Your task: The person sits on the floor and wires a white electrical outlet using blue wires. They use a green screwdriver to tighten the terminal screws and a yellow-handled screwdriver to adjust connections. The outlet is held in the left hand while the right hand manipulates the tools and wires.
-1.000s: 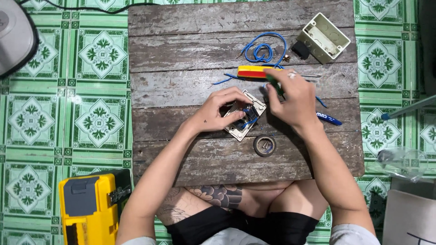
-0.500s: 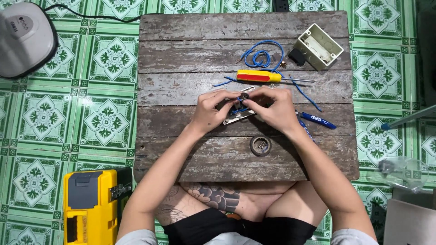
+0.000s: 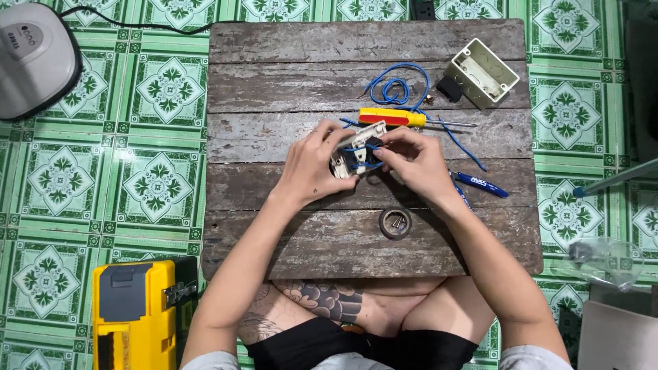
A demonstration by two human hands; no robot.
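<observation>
While both hands (image 3: pixel 363 161) grip switch plate (image 3: pixel 356 149) | screwdriver (image 3: pixel 392 117), tape roll (image 3: pixel 395 223) near

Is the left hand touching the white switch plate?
Touching. The head view shows the left hand gripping the white switch plate, with its fingers wrapped over the plate's edge.

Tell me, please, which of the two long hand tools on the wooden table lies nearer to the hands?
The yellow-and-red-handled screwdriver, lying just above both hands. The blue pen-shaped tool lies further off, to the right of the right hand.
</observation>
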